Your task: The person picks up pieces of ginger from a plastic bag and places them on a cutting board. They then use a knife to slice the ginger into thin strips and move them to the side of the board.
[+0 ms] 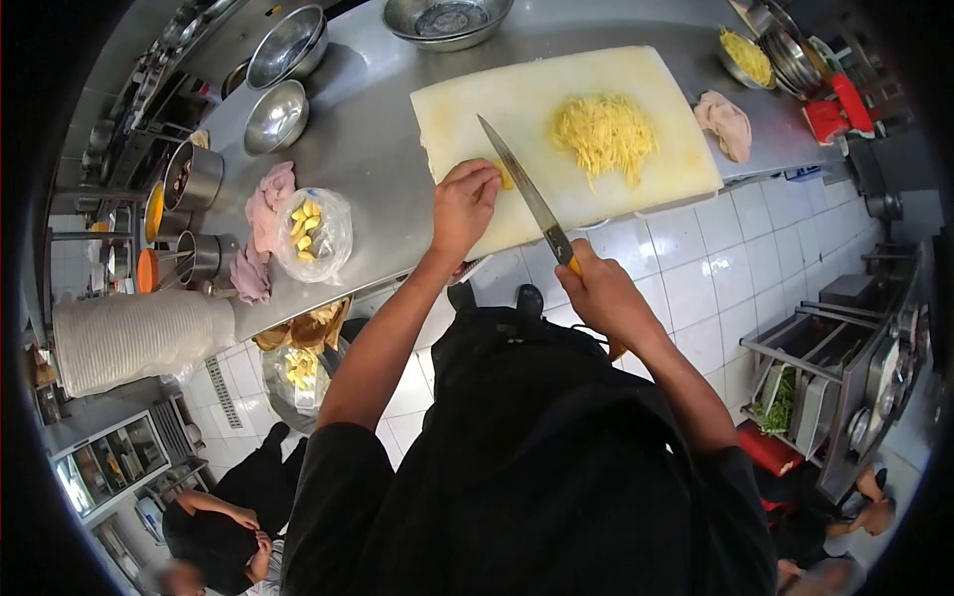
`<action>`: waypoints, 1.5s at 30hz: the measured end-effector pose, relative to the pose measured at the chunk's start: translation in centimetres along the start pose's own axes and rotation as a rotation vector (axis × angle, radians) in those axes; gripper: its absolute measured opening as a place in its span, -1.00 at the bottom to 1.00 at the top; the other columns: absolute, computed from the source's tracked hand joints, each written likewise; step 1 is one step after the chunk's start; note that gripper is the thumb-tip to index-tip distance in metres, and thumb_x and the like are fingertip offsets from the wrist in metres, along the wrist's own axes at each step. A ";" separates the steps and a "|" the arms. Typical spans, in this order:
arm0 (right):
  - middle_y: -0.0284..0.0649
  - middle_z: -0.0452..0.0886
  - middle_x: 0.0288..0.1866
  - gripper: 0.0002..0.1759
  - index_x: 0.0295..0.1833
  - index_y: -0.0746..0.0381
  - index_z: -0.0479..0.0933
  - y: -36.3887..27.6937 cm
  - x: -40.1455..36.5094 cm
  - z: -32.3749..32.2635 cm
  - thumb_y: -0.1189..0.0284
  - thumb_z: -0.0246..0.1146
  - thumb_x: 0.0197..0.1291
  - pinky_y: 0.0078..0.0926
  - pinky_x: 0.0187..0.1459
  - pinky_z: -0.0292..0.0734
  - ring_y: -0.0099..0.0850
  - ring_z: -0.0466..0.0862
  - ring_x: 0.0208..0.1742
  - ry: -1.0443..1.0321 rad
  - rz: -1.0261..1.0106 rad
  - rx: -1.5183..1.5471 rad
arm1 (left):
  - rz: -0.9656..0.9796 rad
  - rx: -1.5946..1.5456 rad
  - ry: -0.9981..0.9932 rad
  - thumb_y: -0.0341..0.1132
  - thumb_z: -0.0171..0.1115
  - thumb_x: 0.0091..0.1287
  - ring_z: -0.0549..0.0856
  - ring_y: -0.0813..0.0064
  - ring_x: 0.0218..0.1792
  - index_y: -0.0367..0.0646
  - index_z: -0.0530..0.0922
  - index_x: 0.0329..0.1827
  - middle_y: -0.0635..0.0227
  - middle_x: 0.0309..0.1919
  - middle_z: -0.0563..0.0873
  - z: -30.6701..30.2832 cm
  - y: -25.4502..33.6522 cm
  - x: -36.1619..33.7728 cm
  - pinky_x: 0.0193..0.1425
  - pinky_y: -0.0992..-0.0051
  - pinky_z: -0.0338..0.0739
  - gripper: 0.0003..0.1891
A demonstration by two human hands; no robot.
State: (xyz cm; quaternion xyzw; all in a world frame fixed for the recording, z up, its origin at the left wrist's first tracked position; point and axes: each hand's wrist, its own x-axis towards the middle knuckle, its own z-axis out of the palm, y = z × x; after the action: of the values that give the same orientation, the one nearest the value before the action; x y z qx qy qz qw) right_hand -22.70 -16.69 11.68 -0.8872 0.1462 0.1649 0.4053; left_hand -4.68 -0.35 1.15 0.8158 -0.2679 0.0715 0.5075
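Note:
My right hand (598, 285) is wrapped round the handle of a long knife (524, 186), whose blade lies over the white cutting board (457, 119) and points away from me. Left of the blade, my left hand (467, 202) rests at the board's near left part, its fingers bent together on a small yellow piece (505, 176). Most of that piece is hidden by the fingertips. A heap of thin yellow shreds (604, 136) sits on the board to the right of the knife. Peeled yellow pieces fill a clear plastic bag (310, 235) left of the board.
Metal bowls (276, 117) stand at the back left, and another bowl (447, 22) behind the board. Pink cloths (724, 125) lie at both sides. A bowl of yellow shreds (745, 60) is at the back right. Co-workers (238, 517) are at the lower left and lower right.

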 end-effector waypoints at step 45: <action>0.36 0.67 -0.34 -0.60 0.21 0.44 0.38 -1.1 0.0 0.0 0.32 0.17 0.53 0.28 -0.06 0.53 0.39 0.67 -0.18 0.017 0.016 -0.017 | 0.006 -0.010 0.018 -0.51 0.40 0.37 0.81 0.44 -0.26 -0.29 0.81 -0.07 0.25 -0.07 0.83 0.1 -0.2 -0.2 -0.15 0.50 0.75 -0.87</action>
State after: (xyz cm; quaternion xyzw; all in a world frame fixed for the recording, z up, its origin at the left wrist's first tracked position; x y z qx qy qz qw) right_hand -22.29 -15.93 12.44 -0.8907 0.1553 0.1619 0.3953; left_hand -4.74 -0.31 0.85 0.8118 -0.2661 0.0789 0.5138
